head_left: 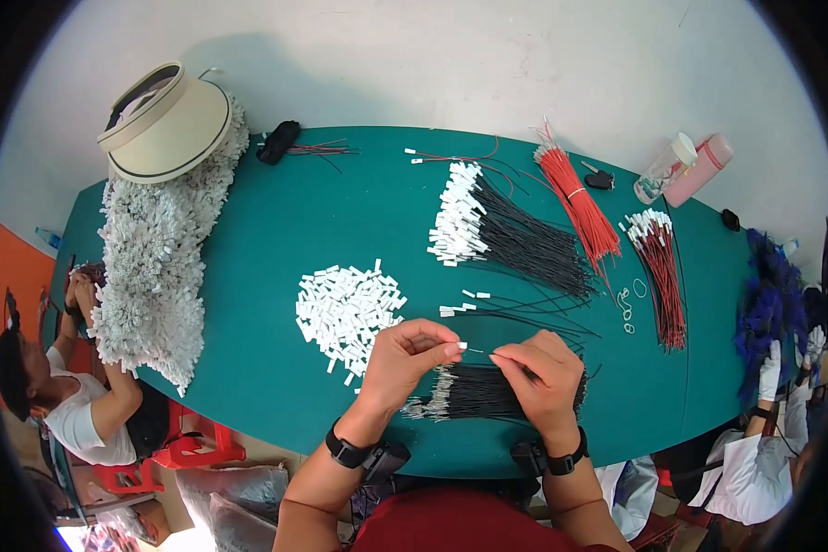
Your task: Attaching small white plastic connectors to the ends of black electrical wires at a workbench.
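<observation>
Between thumb and forefinger, my left hand [411,357] pinches a small white plastic connector housing [462,347]. Facing it, my right hand [541,373] pinches a thin black wire [493,355], whose metal end points at the housing. I cannot tell whether the tip is inside it. Under my hands lies a bundle of black wires with bare metal terminals [442,394]. Left of my left hand is a heap of loose white housings [348,313]. Beyond my hands, black wires [534,235] with white housings [457,216] on their ends lie in a pile.
Red wire bundles [580,202] and dark red wires with white ends [658,276] lie to the right. A pink bottle [699,170], a clear cup [664,168] and keys [599,177] stand or lie behind. A cream visor hat [179,124] tops a white wire pile [156,258]. People sit at both sides.
</observation>
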